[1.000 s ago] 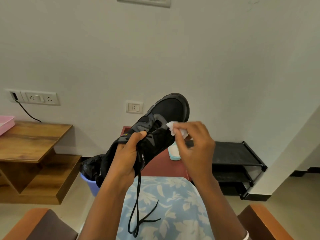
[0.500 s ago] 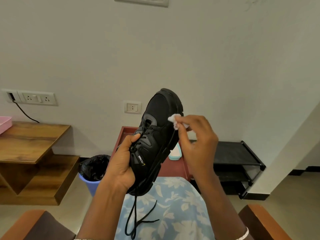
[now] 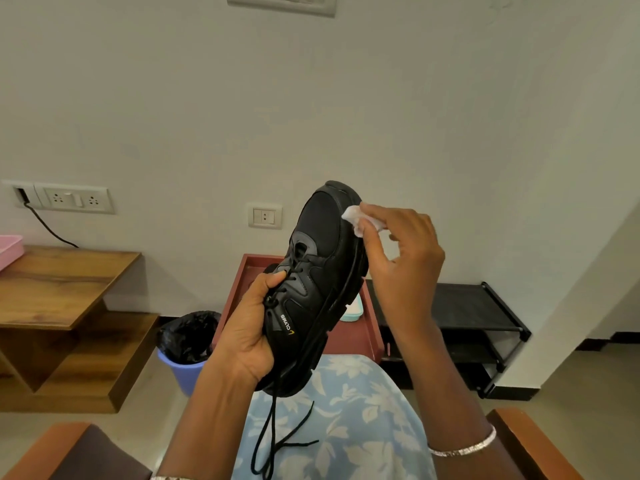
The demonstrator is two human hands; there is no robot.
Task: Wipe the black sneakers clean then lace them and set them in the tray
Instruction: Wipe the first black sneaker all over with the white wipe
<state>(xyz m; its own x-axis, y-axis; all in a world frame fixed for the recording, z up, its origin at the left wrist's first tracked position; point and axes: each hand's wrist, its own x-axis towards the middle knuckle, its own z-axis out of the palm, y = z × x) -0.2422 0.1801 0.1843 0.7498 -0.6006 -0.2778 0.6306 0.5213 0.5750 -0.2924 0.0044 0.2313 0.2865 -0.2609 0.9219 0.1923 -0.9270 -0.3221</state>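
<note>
The black sneaker [image 3: 318, 271] is held up in front of the body, well above the red tray [image 3: 239, 289] seen behind and below it. Its long axis is stood almost upright — toe at the top and tipped slightly to the right, heel at the bottom over the lap [image 3: 346, 410]. It is clamped at the midfoot by the left hand [image 3: 247, 327], with the thumb pressed on the eyelet row and the fingers curled out of sight behind the shoe. The upper is turned toward the camera and the sole is faced to the right. The white wipe [image 3: 356, 220] is pinched between thumb and forefinger of the right hand [image 3: 398, 261], with the other fingers left loosely spread, and it is pressed against the right edge of the toe, just where upper and sole meet. The stretch to be wiped next is therefore judged to lie below the wipe, along the sole edge toward the heel, and the right hand is the nearer to it. A stroke down the shoe's length, with the left hand used only as a brace, is what appears to be called for. The lace [image 3: 273, 438] is hung loose from the heel end — lacing and setting in the tray are not yet done.
</note>
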